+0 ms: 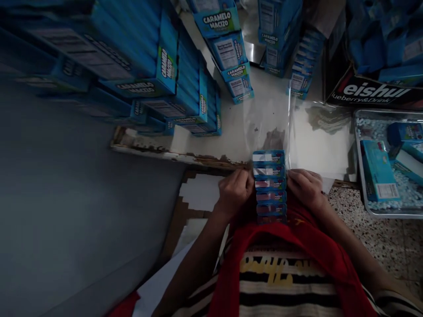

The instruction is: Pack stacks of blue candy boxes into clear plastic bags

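Observation:
A row of several small blue candy boxes (270,184) runs from the table's front edge back to the red apron, apparently inside a clear plastic bag (266,116). The bag's loose end lies flat on the table beyond the boxes. My left hand (234,189) is closed at the left side of the bag, beside the boxes. On the other side, my right hand (304,187) has its fingers pressed together on the bag's edge. The fingertips of both hands are partly hidden, and the near end of the row is dim against the apron.
Stacked blue candy cartons (145,66) crowd the left of the white table (228,145). More stand at the back, near a black box (366,94). A metal tray (363,193) at right holds small pale-blue candies and blue boxes. Clear bags (325,145) lie beside it.

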Motion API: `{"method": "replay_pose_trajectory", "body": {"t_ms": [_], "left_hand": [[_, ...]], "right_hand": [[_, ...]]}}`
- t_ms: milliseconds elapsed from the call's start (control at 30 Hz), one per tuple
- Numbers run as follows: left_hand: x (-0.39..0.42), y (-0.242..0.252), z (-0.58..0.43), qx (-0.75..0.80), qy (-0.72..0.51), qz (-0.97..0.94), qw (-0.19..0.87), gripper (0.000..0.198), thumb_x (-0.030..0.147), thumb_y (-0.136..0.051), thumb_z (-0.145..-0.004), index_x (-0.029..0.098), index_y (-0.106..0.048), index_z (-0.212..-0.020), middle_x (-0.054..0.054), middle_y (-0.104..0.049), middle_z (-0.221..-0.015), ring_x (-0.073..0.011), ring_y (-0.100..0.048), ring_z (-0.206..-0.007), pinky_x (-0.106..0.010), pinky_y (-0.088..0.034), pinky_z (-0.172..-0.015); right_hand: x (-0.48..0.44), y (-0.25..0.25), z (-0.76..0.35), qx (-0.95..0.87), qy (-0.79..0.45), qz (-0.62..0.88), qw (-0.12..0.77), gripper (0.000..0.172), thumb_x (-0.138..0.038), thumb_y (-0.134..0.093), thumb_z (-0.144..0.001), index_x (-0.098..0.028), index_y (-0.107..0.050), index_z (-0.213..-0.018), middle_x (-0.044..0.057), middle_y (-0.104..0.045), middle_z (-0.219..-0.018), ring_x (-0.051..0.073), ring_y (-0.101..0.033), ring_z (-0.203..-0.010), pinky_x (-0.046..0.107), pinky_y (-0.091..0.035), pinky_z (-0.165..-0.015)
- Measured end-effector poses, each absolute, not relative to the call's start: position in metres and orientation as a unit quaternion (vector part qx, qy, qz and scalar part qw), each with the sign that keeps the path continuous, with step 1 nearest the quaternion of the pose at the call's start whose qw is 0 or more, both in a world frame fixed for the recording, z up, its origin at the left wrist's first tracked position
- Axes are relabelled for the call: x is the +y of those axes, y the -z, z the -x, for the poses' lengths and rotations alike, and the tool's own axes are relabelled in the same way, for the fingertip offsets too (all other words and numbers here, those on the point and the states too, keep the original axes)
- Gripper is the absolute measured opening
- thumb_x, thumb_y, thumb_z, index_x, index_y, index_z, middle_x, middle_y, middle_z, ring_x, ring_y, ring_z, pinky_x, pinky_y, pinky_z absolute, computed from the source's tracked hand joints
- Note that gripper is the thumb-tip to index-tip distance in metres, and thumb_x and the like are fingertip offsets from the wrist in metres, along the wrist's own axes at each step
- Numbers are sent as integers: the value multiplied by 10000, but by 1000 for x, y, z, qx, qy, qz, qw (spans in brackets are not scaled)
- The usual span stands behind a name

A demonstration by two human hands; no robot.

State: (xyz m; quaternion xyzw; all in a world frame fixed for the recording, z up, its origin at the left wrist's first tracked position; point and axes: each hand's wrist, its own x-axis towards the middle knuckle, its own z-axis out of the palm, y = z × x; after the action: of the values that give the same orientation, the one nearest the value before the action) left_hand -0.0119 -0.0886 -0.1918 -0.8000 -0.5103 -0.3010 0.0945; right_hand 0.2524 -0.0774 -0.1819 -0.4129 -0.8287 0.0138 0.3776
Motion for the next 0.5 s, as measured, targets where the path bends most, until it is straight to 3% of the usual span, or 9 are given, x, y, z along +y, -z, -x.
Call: {"method": "replay_pose_trajectory", "body": {"t_ms": [133,300,500], "left_hand": [[-105,200,22,-454,293,836,96,206,141,-629,-978,207,-623,-783,-21,-669,-765,-139,-594,-655,-283,-422,-662],[-102,232,8,-573,348,741,49,125,301,-676,-955,181,-676,-920,-51,-685,-761,-186,-628,-666,-298,-388,-620],[-89,239,9,-650,196,732,-51,156,267,-577,-966,171,-696,-935,-94,-738,-881,-208,-680,-753,-281,-340,-598]], "right_hand": [[-90,187,-259,-864,-7,376,333,113,-171,-634,-1041,-198,-684,-1139,54,-813,-966,157,-734,-798,292,-535,-740],[-88,211,-250,-820,19,451,351,68,-176,-632,-1032,-226,-625,-986,28,-793,-909,155,-686,-754,295,-478,-714],[-76,217,-237,-766,-11,546,339,200,-208,-600,-1039,-232,-573,-842,9,-671,-717,174,-577,-663,321,-375,-641]]}}
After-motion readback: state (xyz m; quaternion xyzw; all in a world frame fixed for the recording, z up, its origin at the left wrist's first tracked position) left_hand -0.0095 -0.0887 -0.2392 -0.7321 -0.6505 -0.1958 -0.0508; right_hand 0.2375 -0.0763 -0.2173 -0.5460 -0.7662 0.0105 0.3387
